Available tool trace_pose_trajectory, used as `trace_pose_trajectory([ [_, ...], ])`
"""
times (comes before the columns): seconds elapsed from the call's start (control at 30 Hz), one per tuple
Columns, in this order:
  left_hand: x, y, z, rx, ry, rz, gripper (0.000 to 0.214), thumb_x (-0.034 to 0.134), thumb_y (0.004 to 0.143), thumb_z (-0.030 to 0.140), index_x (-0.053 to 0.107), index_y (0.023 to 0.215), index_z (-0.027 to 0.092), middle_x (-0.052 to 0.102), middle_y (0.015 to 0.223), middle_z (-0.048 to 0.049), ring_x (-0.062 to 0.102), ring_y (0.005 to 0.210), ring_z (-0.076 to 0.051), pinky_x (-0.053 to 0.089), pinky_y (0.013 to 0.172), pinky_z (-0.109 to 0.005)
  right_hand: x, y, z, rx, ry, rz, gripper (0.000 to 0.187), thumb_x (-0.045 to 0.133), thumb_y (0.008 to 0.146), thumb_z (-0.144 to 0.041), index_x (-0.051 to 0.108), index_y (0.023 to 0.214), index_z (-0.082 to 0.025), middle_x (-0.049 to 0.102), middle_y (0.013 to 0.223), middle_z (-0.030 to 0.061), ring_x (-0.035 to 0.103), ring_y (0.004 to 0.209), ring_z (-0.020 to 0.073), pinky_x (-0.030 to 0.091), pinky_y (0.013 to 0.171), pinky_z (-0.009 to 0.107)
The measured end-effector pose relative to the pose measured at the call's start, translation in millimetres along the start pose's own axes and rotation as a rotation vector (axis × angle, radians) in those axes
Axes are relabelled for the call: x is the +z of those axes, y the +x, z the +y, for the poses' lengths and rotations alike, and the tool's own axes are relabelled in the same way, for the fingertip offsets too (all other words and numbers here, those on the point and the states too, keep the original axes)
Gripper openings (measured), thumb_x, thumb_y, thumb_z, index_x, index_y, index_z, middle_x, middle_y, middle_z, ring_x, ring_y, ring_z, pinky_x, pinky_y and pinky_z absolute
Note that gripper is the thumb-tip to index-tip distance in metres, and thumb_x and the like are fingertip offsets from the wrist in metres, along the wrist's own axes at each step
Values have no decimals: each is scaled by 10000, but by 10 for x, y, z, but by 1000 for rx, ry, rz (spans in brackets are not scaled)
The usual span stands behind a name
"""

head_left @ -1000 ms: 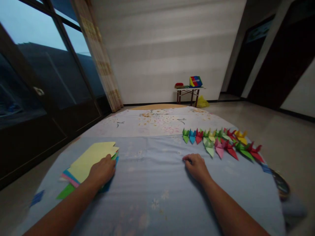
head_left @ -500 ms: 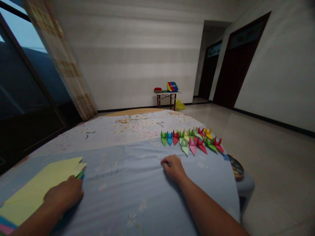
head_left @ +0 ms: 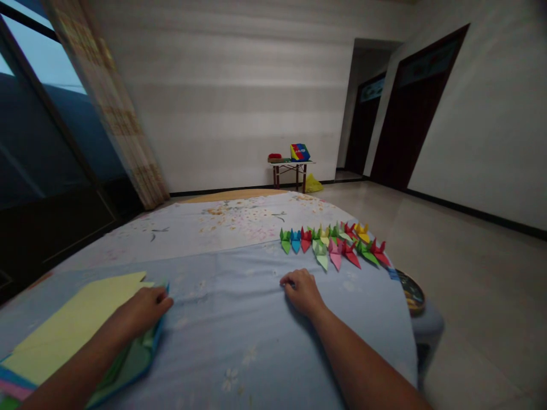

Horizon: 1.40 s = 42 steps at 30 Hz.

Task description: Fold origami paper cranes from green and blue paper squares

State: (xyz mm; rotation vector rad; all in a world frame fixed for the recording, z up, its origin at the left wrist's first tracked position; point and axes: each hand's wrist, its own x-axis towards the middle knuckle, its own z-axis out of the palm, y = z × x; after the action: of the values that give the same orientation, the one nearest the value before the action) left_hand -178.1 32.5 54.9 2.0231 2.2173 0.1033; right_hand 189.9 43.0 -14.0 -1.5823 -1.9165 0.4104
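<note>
My left hand [head_left: 149, 304] is closed on the right edge of a green and blue sheet of paper [head_left: 143, 359], its thumb and fingers pinching near the corner. Part of that paper lies beneath a pale yellow stack of sheets [head_left: 81, 319], and my forearm covers some of it. My right hand [head_left: 302, 290] rests on the tablecloth with its fingers curled in, and nothing shows in it. Beyond the right hand stand several folded paper cranes [head_left: 334, 253] in red, green, blue, pink and yellow, set in two rows.
A blue cloth [head_left: 222, 330] overlies a white flowered cloth [head_left: 239, 228] on the round table. Beside its right edge a round container [head_left: 411, 293] sits on a grey stool [head_left: 429, 324]. A small table [head_left: 290, 165] with a colourful box [head_left: 299, 151] stands against the far wall.
My left hand has moved right and slightly up, drawing the green and blue paper out from under the yellow sheets. The right hand stays in place.
</note>
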Motion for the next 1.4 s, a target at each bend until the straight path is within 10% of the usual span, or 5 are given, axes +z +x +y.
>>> trace_pose_trajectory([
  [0.33, -82, -309, 646, 97, -98, 49, 214, 375, 781, 280, 555, 704, 193, 641, 731, -33, 595, 717, -187, 386, 624, -250, 53, -108, -159, -145, 226, 9, 198, 517, 765, -162, 660, 900, -178, 652, 929, 65, 528, 977, 206, 367, 897, 344],
  [0.57, 140, -451, 952, 226, -239, 22, 282, 376, 833, 344, 601, 780, 181, 668, 811, -42, 614, 799, -194, 437, 715, -265, 387, -91, -815, 155, 768, -534, 490, 474, 832, -457, 456, 1202, -136, 630, 866, 83, 616, 668, 152, 500, 524, 261],
  [0.7, 211, -513, 851, 220, -245, 91, 309, 528, 713, 210, 545, 1019, 173, 605, 1067, -79, 555, 1022, -218, 403, 891, -320, 532, -20, -989, 167, 592, -502, 644, 594, 758, -417, 337, 1288, -159, 634, 809, 46, 608, 592, 141, 464, 492, 233],
  [1.1, -884, -779, 212, -67, 447, 556, 425, 227, 857, 107, 493, 1177, 198, 445, 1215, -118, 518, 995, -300, 478, 648, -373, 666, 147, -1039, 81, 259, -256, 484, 513, 692, -106, 512, 1176, -128, 660, 798, 56, 592, 719, 154, 384, 627, 219],
  [1.4, 30, -492, 186, -96, 368, 129, 352, 315, 836, 100, 605, 1025, 165, 551, 1023, -151, 592, 852, -246, 459, 658, -340, 334, 232, -542, 23, 237, -255, 116, 468, 684, -112, 574, 654, -149, 572, 623, 2, 514, 617, 125, 302, 533, 199],
])
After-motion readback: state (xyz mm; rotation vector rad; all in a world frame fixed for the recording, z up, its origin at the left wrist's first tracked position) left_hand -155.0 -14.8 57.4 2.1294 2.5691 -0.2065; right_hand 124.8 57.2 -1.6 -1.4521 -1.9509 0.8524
